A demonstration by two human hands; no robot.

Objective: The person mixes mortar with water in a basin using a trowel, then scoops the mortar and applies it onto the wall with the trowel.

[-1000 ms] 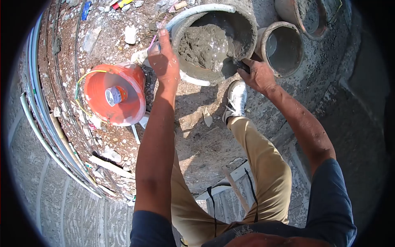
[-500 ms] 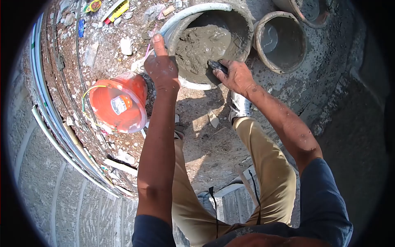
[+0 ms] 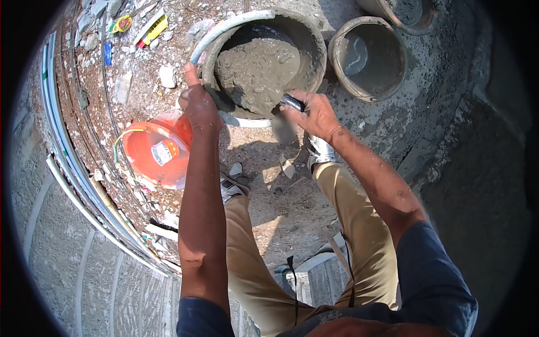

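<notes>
Wet grey mortar (image 3: 255, 70) fills part of a large round bucket (image 3: 320, 53) at the top middle. My left hand (image 3: 199, 104) is closed at the bucket's left rim, its thumb pointing up along the pale hose section (image 3: 227, 25) that covers the edge. My right hand (image 3: 317, 115) is wrapped round the dark handle of a trowel (image 3: 292, 102) at the lower right rim. A blurred grey blade (image 3: 284, 129) shows just below that handle, outside the rim.
An orange bucket (image 3: 135, 151) holding a small labelled container (image 3: 164, 152) stands at left. Another bucket (image 3: 335, 53) with grey liquid is at right, a further one (image 3: 429, 25) behind it. Long pipes (image 3: 53, 118) curve along the left. My shoes are below the mortar bucket.
The trowel has moved from inside the mortar to the bucket's lower rim, with its blade now outside. My left hand stays at the rim. The whole view has shifted.
</notes>
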